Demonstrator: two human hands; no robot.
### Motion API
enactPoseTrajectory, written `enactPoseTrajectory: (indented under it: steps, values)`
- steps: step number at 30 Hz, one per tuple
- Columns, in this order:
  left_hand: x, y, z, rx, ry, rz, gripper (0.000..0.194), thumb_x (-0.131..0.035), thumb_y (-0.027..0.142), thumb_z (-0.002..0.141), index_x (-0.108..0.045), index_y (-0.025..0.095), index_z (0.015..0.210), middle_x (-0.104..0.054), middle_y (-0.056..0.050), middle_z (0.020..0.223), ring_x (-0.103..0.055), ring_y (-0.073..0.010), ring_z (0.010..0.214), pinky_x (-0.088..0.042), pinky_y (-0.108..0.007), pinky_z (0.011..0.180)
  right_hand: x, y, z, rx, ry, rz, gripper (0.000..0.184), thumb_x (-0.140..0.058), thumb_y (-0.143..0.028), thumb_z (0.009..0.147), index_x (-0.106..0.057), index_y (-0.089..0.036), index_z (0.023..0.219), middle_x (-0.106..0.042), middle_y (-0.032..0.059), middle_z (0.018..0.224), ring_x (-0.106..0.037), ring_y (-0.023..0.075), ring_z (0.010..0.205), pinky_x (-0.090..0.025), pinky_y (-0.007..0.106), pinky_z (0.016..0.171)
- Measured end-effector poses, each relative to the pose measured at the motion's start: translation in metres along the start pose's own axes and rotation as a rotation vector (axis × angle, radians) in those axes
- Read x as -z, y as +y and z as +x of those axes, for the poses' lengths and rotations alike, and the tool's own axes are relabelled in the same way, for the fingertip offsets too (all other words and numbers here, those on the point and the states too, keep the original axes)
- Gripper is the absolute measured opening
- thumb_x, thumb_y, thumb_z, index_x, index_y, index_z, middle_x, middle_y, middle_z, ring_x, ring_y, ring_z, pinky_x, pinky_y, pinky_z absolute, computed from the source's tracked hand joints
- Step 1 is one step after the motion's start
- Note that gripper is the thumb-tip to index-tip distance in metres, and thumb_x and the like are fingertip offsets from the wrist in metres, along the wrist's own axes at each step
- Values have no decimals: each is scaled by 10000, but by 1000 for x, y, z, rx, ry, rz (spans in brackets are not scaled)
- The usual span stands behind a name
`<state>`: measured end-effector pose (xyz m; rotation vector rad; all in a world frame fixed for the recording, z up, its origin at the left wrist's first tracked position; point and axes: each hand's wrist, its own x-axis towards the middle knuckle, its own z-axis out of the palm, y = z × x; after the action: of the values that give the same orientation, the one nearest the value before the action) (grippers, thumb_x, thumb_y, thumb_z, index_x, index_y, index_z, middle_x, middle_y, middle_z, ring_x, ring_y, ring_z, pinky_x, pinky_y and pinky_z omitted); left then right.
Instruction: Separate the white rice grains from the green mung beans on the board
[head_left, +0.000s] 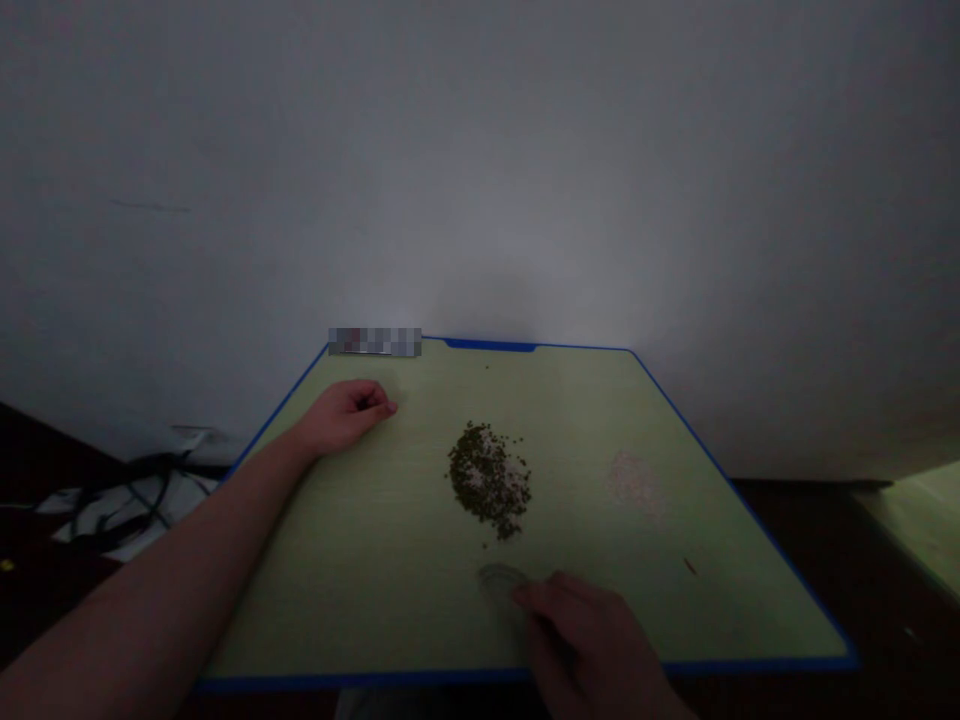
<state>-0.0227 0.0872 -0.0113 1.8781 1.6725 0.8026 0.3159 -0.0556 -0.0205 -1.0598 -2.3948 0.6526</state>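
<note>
Fingers of the left hand [349, 415] are loosely curled, the thumb drawn in toward the index finger; nothing can be seen held in them. To their right, and closer to the wearer, one pile of green beans [480, 480] mixed with pale grains is seen at mid-table [360, 570], its long axis slanted from far left to near right. By the right hand [585, 635] one clear dish [499, 573] is gripped at its edge, thumb and forefinger closed; the pile lies just beyond it, so this hand is the nearer. Farther right, one patch of pale grains [636, 485] is spread, and one thin stick [690, 566] is left near it. Two hands are counted; the beans are too many to be counted.
</note>
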Motion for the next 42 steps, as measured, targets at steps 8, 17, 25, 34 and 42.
enactPoseTrajectory:
  steps: [8,17,25,34,42]
  values:
    - [-1,-1,1,-1,7,2,275,-544,420,713,-527,168,605,-419,41,539,-399,-100,521,-321,-227,498,-4,23,-23,-17,-102,-25,401,-583,-391,777,-620,-219,1137,-689,110,895,-633,201,773,-495,289,683]
    - [-2,-4,2,-8,18,37,275,-533,417,720,-516,166,609,-424,43,541,-396,-95,519,-319,-218,494,-13,13,-9,-50,-205,-13,621,-601,-564,694,-572,-236,1221,-672,111,923,-618,235,810,-493,313,681]
    - [-2,-9,2,-18,-5,41,287,-537,428,744,-520,163,632,-416,45,558,-398,-94,533,-327,-219,505,-13,5,-13,-293,-103,-117,722,-746,-592,484,-659,-248,1113,-675,125,986,-618,291,881,-499,397,790]
    - [-2,-9,3,-21,-10,52,290,-528,431,755,-526,164,643,-425,43,569,-403,-94,544,-328,-213,509,33,15,-11,-352,-98,-168,585,-749,-463,564,-686,-172,1067,-696,129,914,-645,260,811,-543,347,717]
    - [-2,-8,3,-28,1,56,285,-531,429,744,-519,171,624,-425,43,567,-410,-99,544,-331,-215,510,23,22,-23,-212,-63,-104,633,-761,-545,493,-704,-214,1030,-695,135,969,-650,282,875,-539,367,757]
